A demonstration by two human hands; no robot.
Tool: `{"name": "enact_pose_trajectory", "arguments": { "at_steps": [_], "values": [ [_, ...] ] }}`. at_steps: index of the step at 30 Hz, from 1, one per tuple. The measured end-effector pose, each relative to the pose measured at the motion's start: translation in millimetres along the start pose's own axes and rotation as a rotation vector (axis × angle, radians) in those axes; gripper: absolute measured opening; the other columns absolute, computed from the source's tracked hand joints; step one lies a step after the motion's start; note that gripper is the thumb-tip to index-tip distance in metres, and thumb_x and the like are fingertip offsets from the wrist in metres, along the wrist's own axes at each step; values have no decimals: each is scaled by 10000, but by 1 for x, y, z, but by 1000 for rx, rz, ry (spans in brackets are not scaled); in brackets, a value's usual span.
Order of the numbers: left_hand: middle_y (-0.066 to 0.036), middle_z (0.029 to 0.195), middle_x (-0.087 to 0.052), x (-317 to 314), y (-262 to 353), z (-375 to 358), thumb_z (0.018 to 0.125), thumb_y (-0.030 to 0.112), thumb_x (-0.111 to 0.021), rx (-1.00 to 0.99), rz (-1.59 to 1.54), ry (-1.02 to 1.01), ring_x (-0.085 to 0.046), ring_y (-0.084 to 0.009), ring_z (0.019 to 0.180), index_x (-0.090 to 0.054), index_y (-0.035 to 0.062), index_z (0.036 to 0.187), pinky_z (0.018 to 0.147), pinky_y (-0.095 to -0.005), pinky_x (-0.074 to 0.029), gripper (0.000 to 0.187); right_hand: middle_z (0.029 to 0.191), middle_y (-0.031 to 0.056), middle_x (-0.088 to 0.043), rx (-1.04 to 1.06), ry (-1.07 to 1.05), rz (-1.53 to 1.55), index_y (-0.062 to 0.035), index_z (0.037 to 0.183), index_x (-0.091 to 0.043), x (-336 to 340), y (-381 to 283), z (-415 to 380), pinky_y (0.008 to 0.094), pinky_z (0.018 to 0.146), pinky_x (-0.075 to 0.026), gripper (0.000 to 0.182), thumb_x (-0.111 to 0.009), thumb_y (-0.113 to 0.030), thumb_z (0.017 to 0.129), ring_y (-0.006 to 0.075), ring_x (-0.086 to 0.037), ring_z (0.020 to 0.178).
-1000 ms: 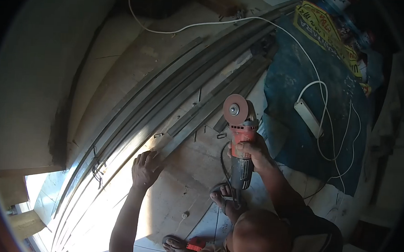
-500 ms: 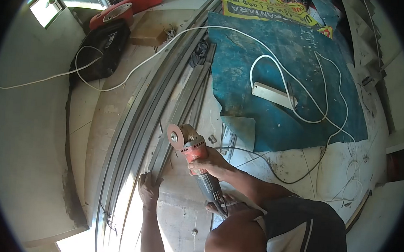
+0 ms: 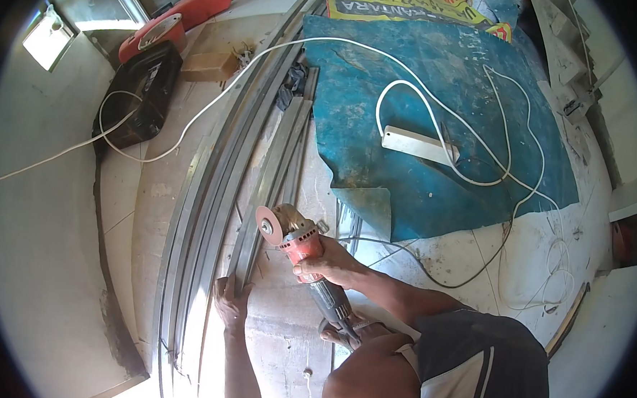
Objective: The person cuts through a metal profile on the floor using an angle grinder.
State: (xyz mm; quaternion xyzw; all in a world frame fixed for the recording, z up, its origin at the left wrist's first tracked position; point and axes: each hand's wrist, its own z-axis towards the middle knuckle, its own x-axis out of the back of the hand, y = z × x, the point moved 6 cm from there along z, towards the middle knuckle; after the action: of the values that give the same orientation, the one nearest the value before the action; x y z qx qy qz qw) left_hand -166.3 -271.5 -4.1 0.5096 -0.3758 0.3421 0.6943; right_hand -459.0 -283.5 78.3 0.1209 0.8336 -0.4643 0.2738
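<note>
My right hand (image 3: 327, 263) is wrapped around the red body of an angle grinder (image 3: 303, 247), its dark rear end pointing down toward my knee. The grinder's reddish-brown disc (image 3: 268, 226) faces up and left, overlapping the edge of a grey metal profile (image 3: 264, 196) in this view. At the near end of that profile, my left hand (image 3: 231, 304) is closed around it, fingers on the left side and thumb on the right. A dark cord (image 3: 420, 256) runs rightward from behind my right hand across the tiles.
Long metal profiles (image 3: 191, 214) lie left of my left hand. A teal sheet (image 3: 352, 114) bears a white power strip (image 3: 420, 146) and looping white cable (image 3: 341, 40). A black case (image 3: 140, 92), red case (image 3: 210, 4) and brown block (image 3: 209, 67) stand at the back left.
The view has shifted, so the background sits slightly further left. My left hand's thumb and fingers now straddle the profile's end; the grinder stays in my right hand, moved slightly left in view.
</note>
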Motion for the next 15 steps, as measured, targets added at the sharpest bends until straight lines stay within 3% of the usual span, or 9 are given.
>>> {"name": "enact_pose_trajectory", "arguments": {
  "at_steps": [6,15],
  "values": [
    [-181,1027,-623,-3,1,3,772,245,-867,47,-72,12,-600,-388,938,-677,-18,1213,815,-483,-494,548,866,53,-581,21,-30,10,-12,1126,-548,4,-2,1,322,640,-499,356,-760,-28,841,133,-589,716],
    [-173,1132,-640,-5,-7,-14,728,166,-884,135,-97,26,-602,-375,1033,-679,-12,1260,918,-471,-488,598,864,55,-590,19,-18,5,-6,1151,-557,7,2,2,320,656,-514,376,-764,-33,838,147,-611,734]
  ]
}}
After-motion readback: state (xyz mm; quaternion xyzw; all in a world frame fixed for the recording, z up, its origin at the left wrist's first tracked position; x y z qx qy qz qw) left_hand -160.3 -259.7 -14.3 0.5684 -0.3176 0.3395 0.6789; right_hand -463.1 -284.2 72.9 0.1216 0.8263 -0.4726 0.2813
